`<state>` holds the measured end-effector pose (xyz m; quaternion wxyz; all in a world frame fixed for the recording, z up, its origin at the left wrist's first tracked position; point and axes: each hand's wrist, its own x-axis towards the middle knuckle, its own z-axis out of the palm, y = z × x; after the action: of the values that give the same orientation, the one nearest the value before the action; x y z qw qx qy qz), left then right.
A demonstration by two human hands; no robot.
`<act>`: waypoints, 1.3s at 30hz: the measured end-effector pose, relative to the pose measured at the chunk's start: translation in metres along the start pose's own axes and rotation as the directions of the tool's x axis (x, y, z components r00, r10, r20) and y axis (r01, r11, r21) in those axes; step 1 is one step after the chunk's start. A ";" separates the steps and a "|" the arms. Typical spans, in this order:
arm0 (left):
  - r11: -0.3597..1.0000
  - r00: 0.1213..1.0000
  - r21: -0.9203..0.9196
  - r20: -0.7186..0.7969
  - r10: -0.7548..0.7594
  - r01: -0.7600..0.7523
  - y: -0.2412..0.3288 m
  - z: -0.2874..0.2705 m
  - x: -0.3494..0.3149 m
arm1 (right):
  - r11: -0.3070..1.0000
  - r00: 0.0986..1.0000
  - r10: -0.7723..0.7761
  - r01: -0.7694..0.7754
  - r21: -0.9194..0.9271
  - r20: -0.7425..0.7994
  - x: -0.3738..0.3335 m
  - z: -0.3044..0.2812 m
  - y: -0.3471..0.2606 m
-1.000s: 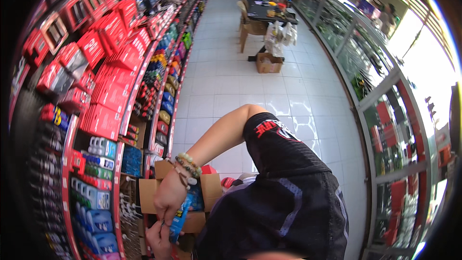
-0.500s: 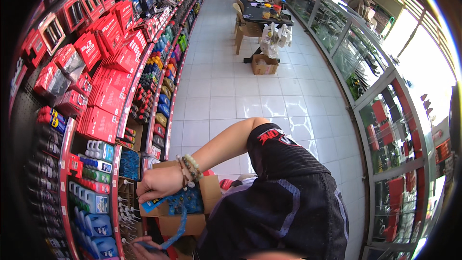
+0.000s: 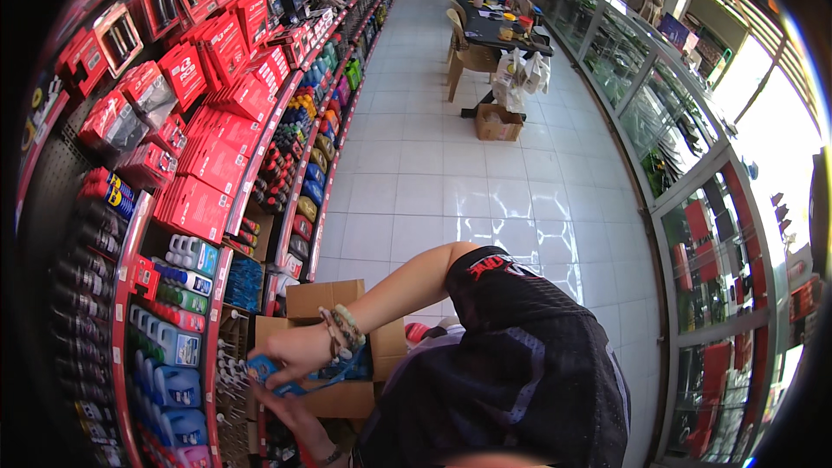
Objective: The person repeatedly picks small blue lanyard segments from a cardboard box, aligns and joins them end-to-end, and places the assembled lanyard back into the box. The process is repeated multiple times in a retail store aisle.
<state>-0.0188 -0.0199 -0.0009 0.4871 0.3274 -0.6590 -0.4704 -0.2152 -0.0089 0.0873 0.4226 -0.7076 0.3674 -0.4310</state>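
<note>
My right hand (image 3: 290, 354), with beaded bracelets at the wrist, is closed on a small blue packet (image 3: 260, 368) beside the shelf. Just below it, my left hand (image 3: 299, 420) reaches up from the lower edge with its fingers close to the right ones. A strip of blue packets (image 3: 293, 388) lies at the left hand's thumb and runs toward an open cardboard box (image 3: 322, 302). The box holds more blue packets (image 3: 351, 371), partly hidden by my right forearm.
Shelves at left carry red packages (image 3: 195, 204), blue jugs (image 3: 180, 386) and bottles. A bin of blue packets (image 3: 243, 284) and metal hooks (image 3: 230, 374) are near my hands. Glass display cases (image 3: 711, 260) line the right; a table (image 3: 494, 26) and chair (image 3: 471, 59) stand farther off.
My left hand has risen to meet the right hand, drawing the strip of packets up with it. The right hand has moved slightly lower, and the view has shifted a little left.
</note>
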 end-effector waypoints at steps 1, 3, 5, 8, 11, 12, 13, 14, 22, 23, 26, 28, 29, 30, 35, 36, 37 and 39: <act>0.991 0.985 0.027 0.102 -0.137 0.134 -0.003 -0.004 0.000 | 0.980 0.999 0.031 -0.026 0.196 -0.022 -0.002 -0.008 -0.002; 0.944 0.882 -0.100 0.399 -0.251 0.314 0.002 -0.012 0.003 | 0.967 0.979 0.155 -0.179 0.183 0.135 -0.003 -0.029 -0.003; 0.947 0.820 0.055 0.487 -0.301 0.315 0.019 -0.017 0.010 | 0.951 0.921 0.155 -0.237 0.200 0.356 -0.004 -0.051 0.000; 0.929 0.712 0.133 0.608 -0.351 0.345 0.057 -0.011 0.024 | 0.915 0.757 0.250 -0.389 0.108 0.604 -0.005 -0.070 0.010; 0.914 0.565 0.281 0.721 -0.403 0.293 0.086 0.005 0.038 | 0.999 0.648 0.052 -0.025 -0.047 0.760 -0.002 -0.065 0.015; 0.910 0.521 0.325 0.746 -0.415 0.259 0.092 0.011 0.041 | 0.993 0.602 -0.037 0.112 -0.039 0.797 0.000 -0.060 0.014; 0.903 0.476 0.366 0.768 -0.429 0.223 0.097 0.015 0.044 | 0.989 0.598 0.119 0.000 -0.149 0.792 0.002 -0.055 0.012; 0.904 0.473 0.372 0.770 -0.428 0.212 0.101 0.018 0.046 | 0.976 0.600 0.169 0.009 -0.218 0.782 0.003 -0.051 0.009; 0.919 0.627 0.262 0.673 -0.394 0.296 0.117 0.014 0.043 | 0.978 0.703 0.181 -0.205 -0.048 0.688 -0.013 -0.056 -0.030; 0.939 0.679 0.219 0.649 -0.343 0.265 0.117 0.014 0.040 | 0.988 0.760 0.098 -0.149 0.025 0.642 -0.014 -0.056 -0.035; 0.980 0.804 0.118 0.560 -0.197 0.159 0.111 0.013 0.028 | 0.999 0.832 -0.026 0.000 0.047 0.553 -0.015 -0.051 -0.049; 0.991 0.841 0.095 0.526 -0.130 0.094 0.102 0.007 0.022 | 0.975 0.878 -0.192 0.223 -0.020 0.439 -0.016 -0.051 -0.056; 0.989 0.883 0.025 0.447 -0.144 0.148 0.096 0.002 0.019 | 0.959 0.887 -0.201 0.265 -0.104 0.415 -0.016 -0.052 -0.056; 0.976 0.923 -0.047 0.339 -0.184 0.212 0.091 -0.004 0.017 | 0.977 0.933 -0.194 0.210 -0.022 0.303 -0.015 -0.054 -0.055; 0.973 0.976 -0.101 -0.052 -0.212 0.206 0.069 -0.034 0.019 | 0.999 0.994 0.034 -0.032 -0.019 0.101 -0.014 -0.066 -0.010; 0.985 0.988 -0.099 -0.051 -0.144 0.138 0.065 -0.034 0.018 | 0.995 0.994 -0.059 0.066 -0.077 0.092 -0.010 -0.061 0.004; 0.993 0.996 -0.095 -0.050 -0.070 0.065 0.061 -0.031 0.019 | 0.965 0.981 -0.052 0.098 -0.245 0.188 -0.006 -0.053 0.018; 0.990 0.999 -0.137 0.010 0.037 -0.035 0.055 -0.022 0.019 | 0.833 0.956 -0.268 0.291 -0.470 0.116 -0.009 -0.033 0.039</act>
<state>-0.0021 -0.0251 0.0587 0.5129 0.2783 -0.6340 -0.5076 -0.2552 -0.0247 0.0579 0.1736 -0.8459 0.3463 -0.3666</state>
